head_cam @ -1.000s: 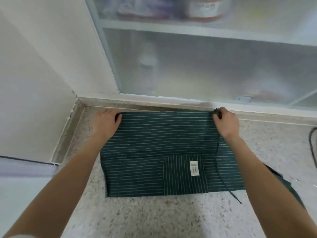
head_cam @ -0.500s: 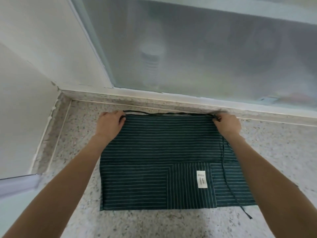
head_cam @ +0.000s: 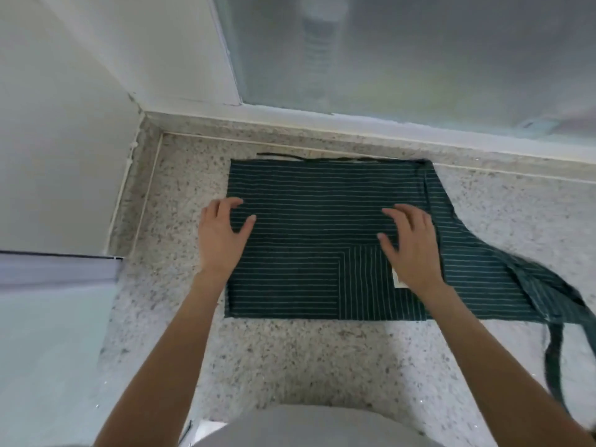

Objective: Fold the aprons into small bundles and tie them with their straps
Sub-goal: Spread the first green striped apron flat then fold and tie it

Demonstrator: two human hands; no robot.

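Your left hand (head_cam: 222, 235) lies with loose fingers on the left edge of the folded apron (head_cam: 322, 227), and your right hand (head_cam: 411, 243) rests spread on its right half, neither grasping. The apron lies flat near the surface's (head_cam: 306, 356) back edge, its strap (head_cam: 554, 350) trailing right.

A speckled stone counter (head_cam: 290, 356) carries a folded dark green striped apron (head_cam: 316, 201).

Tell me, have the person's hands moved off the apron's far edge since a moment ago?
Yes. Both the left hand and right hand have come back toward the person, away from the window ledge, and now rest spread on the middle of the apron.
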